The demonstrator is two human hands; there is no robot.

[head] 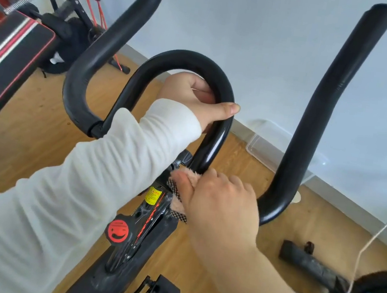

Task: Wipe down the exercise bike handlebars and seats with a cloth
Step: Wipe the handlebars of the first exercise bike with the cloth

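Black handlebars; seemingly pink, checker-edged cloth

A light wooden floor runs to a pale wall, the exercise bike rising over the boards with its footing out of view. At far left a black padded bench with red and white stripes stands near a dark bag slumped on the planks, a red band's black handle lying just beside it. A clear plastic tray sits against the skirting. To the right a black bar lies flat, and a white cord trails across the boards near it
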